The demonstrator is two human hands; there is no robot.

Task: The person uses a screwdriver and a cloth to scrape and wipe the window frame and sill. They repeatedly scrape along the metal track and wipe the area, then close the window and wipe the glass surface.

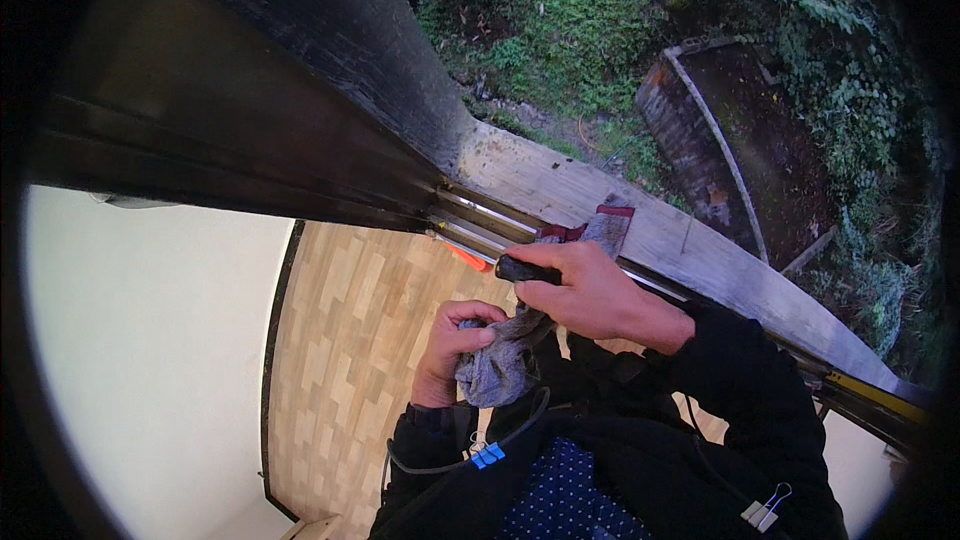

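Observation:
My left hand grips a bunched grey cloth in front of my jacket. My right hand is closed around a short black object, perhaps a tool's handle; its other end is hidden. Between the two hands the cloth stretches upward, passes under my right hand and lies over the window track, its maroon-edged end resting on the outer ledge. Under my right hand runs the metal sliding-window track. Beside the track shows an orange-red strip, too little visible to name.
A weathered concrete ledge borders the track, with a drop to grass and a walled structure outside. The dark window frame rises at left. Indoors are a wood-look floor and a white wall.

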